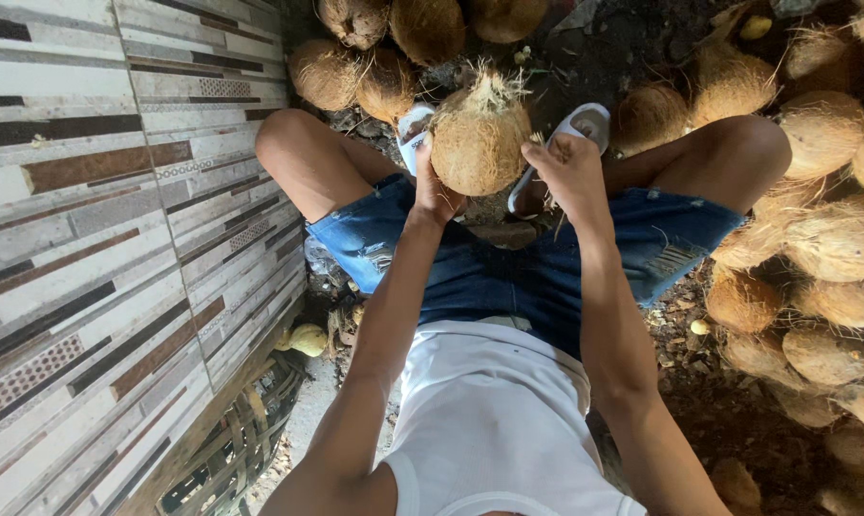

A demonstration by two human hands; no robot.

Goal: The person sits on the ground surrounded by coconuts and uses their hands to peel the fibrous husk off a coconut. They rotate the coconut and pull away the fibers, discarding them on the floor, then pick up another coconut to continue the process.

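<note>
I sit with my knees apart, in denim shorts and a white top. A brown, husky coconut point(480, 143) with a tuft of fibres on top is held up between my knees. My left hand point(434, 191) cups its left underside. My right hand point(570, 172) grips its right side, fingers curled into loose husk fibres. My feet in white sandals point(585, 124) rest on the dark ground just beyond the coconut.
Several husked coconuts point(823, 248) are heaped along the right side and more coconuts point(374, 57) lie at the top. A striped tiled wall point(117, 239) stands at my left. A woven basket point(231, 449) and a small yellowish fruit point(308, 339) sit by the wall's base.
</note>
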